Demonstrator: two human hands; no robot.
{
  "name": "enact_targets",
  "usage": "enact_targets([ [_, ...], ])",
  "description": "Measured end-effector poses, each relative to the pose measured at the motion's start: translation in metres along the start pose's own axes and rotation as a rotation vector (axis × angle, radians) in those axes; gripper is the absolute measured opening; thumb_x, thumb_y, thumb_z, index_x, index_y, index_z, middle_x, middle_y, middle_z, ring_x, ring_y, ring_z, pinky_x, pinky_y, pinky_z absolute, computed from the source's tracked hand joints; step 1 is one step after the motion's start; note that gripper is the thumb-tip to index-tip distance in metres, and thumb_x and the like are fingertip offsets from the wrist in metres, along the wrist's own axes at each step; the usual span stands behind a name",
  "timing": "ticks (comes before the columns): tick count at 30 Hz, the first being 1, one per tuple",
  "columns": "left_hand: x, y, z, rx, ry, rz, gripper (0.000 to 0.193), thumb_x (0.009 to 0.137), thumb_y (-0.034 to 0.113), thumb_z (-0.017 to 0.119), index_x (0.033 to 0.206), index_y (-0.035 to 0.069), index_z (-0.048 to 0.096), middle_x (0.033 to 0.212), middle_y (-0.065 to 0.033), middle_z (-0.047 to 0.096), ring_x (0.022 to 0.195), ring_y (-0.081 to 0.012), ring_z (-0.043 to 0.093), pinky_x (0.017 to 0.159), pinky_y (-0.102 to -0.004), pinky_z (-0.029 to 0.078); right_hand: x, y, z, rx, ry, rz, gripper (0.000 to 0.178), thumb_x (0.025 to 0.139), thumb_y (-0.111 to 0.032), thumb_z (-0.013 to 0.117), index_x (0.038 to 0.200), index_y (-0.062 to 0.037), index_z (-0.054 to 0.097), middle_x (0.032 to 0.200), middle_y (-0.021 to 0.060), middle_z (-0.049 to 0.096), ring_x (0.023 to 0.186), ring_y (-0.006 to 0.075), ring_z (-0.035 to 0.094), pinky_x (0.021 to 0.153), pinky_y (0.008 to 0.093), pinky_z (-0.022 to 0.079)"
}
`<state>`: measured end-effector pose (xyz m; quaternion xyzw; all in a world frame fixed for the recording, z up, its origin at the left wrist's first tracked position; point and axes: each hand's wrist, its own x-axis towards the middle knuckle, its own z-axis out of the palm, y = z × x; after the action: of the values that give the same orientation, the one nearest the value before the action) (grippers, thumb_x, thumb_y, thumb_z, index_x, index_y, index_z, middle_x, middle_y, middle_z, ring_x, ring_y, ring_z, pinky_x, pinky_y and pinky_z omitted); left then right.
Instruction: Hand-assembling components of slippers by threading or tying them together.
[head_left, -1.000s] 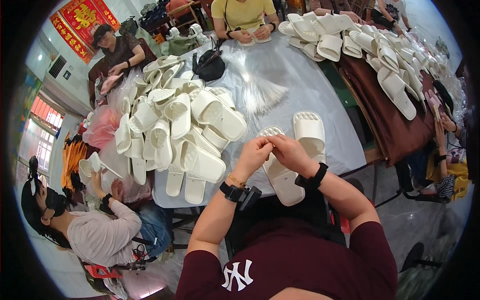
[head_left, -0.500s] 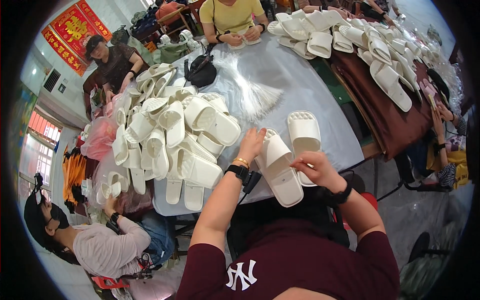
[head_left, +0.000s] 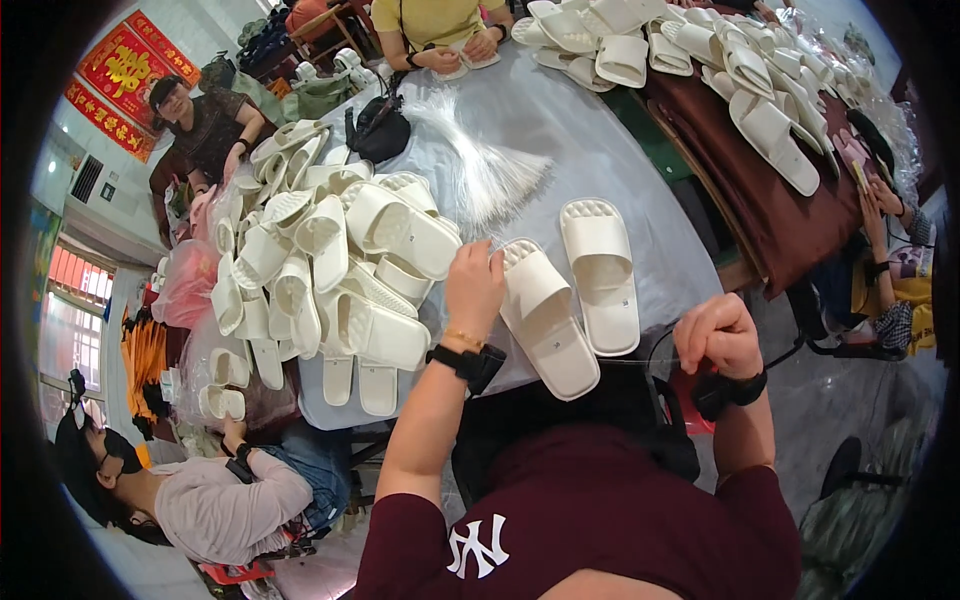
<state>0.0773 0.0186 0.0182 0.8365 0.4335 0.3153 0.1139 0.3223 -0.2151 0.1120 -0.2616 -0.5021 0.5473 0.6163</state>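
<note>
A pair of white slippers is in front of me, the left slipper (head_left: 552,325) reaching over the table's near edge and the right slipper (head_left: 602,275) beside it. My left hand (head_left: 474,290) is at the left slipper's left side, its bent fingers against the rim near the strap; the thumb is hardly visible. To the right of the pair, my right hand (head_left: 718,335) is closed in a pinch on a thin clear strand, which runs left toward the slippers. A fanned bundle of clear strands (head_left: 490,175) lies beyond the pair.
A large heap of white slippers (head_left: 375,330) lies to my left, more slippers (head_left: 770,140) on a brown-covered table at right. A black bag (head_left: 378,130) stands behind the heap. Co-workers sit around the grey-white covered table (head_left: 670,240). A pink plastic bag (head_left: 190,285) hangs at the far left.
My right hand has moved from the right slipper out to the right, with a thin strand stretched from it. My left hand has shifted slightly left; the slippers lie a little further left and up.
</note>
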Motion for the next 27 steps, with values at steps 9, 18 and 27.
enact_targets([
  [9,-0.051,0.061,-0.066,-0.797,-0.754,-0.053,0.027,0.095,0.015,0.054,0.116,0.001,0.062,0.094,-0.0041,0.067,0.073,-0.0101,0.058,0.063,-0.0238,0.048,0.005,0.028,-0.022,-0.144,0.213,0.225,0.020,0.085,-0.014,0.058,0.080,0.0052,0.064,0.072,0.0118,0.062,0.059,0.0161,0.056,0.057,0.0272,0.046],
  [18,-0.075,0.054,-0.060,-1.036,-0.916,-0.391,0.019,0.094,0.016,0.055,0.104,0.005,0.067,0.080,0.0002,0.064,0.068,-0.0046,0.054,0.062,-0.0201,0.045,0.013,0.053,-0.039,-0.217,0.406,0.348,0.019,0.091,-0.013,0.055,0.089,0.0020,0.065,0.077,0.0074,0.065,0.066,0.0115,0.058,0.063,0.0246,0.047],
  [27,-0.078,0.065,-0.052,-0.896,-0.908,-0.298,0.016,0.090,0.016,0.058,0.093,0.001,0.064,0.075,-0.0012,0.064,0.061,-0.0050,0.055,0.056,-0.0231,0.046,0.017,0.068,-0.036,-0.196,0.465,0.429,0.021,0.093,-0.018,0.055,0.092,-0.0001,0.066,0.078,0.0050,0.066,0.063,0.0089,0.058,0.058,0.0208,0.044],
])
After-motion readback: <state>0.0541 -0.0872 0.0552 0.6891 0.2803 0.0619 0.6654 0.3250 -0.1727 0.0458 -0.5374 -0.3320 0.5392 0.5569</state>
